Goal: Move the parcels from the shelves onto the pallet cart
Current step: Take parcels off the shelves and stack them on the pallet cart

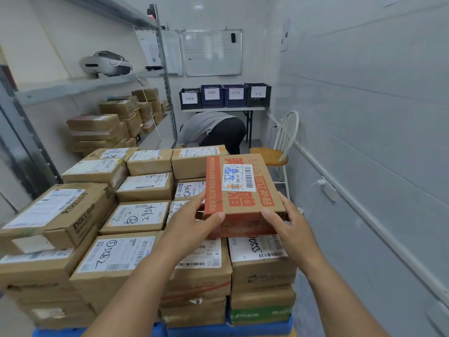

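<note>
An orange-and-brown parcel (240, 190) with a white label sits atop the stacked parcels at the right side of the load. My left hand (192, 220) grips its near left corner, thumb on the front face. My right hand (289, 222) grips its near right corner. Both hold it just above the boxes beneath. The blue pallet cart (243, 329) shows only as a strip under the stack of several brown parcels (136, 215). More parcels (109, 127) remain on the left shelf (80, 86).
A person (213, 130) bends over beyond the cart, in front of a folding table (223, 109) bearing several crates. A wooden chair (274, 154) stands by the right wall. A printer (107, 63) rests on the upper shelf. A narrow floor strip runs along the right wall.
</note>
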The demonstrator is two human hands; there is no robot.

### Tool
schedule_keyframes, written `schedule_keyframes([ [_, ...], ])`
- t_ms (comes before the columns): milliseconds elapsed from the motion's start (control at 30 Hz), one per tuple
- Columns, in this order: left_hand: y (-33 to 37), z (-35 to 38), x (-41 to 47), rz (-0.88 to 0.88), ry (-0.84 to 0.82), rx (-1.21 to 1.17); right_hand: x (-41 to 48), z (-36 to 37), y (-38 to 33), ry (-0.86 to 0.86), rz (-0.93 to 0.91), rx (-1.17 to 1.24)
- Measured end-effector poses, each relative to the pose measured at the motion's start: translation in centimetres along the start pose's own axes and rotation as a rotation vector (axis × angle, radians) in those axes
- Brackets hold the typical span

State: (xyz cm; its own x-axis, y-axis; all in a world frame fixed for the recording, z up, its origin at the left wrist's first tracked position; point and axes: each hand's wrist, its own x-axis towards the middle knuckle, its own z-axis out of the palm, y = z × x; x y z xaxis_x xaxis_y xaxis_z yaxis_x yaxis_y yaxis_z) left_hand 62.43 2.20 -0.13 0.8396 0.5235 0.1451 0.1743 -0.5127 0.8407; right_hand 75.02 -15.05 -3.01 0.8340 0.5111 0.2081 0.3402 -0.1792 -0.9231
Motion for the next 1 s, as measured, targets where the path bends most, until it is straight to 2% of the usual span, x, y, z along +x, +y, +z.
schedule_keyframes([
  [333,-2.7,-4.5,-0.3,-0.088,0.107,0.020,1.0,4.8,-2.1,-0.116,-0.039,0.024],
  [567,-4.9,-6.0,0.9,-0.165,0.108,-0.022,2.4,7.9,-2.2,-0.154,-0.017,-0.001],
  [1000,-5.7,-6.9,1.4,-0.106,0.115,-0.070,2.8,9.1,-2.5,-0.123,-0.013,-0.026],
])
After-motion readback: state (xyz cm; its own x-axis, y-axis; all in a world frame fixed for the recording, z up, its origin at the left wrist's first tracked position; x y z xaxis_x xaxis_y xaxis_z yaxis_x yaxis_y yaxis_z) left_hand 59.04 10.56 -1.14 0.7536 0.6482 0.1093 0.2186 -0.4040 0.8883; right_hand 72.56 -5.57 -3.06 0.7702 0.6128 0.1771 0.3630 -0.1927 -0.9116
